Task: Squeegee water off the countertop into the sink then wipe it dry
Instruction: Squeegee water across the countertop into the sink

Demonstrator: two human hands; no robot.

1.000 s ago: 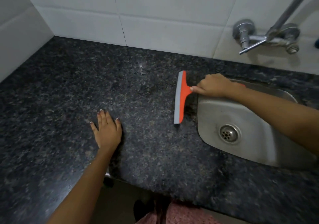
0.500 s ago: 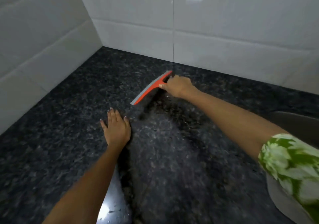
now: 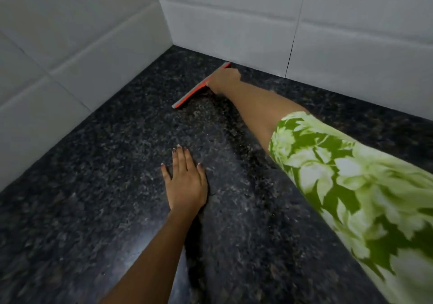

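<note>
An orange squeegee (image 3: 194, 91) with a grey rubber blade rests slantwise on the dark speckled granite countertop (image 3: 98, 186), near the back corner. My right hand (image 3: 223, 81) is shut on its handle, which the hand hides; the far tip of the blade nearly touches the back wall. My left hand (image 3: 186, 184) lies flat on the counter, fingers spread, well in front of the squeegee and holding nothing. The sink is out of view.
White tiled walls (image 3: 70, 57) close the counter on the left and at the back (image 3: 328, 45), meeting in a corner just beyond the squeegee. My green and white floral sleeve (image 3: 351, 186) covers the lower right of the view.
My right hand has carried the squeegee from the sink's edge leftwards across the counter to the back corner. The view has swung left and the sink has gone out of frame. The left hand stays flat.
</note>
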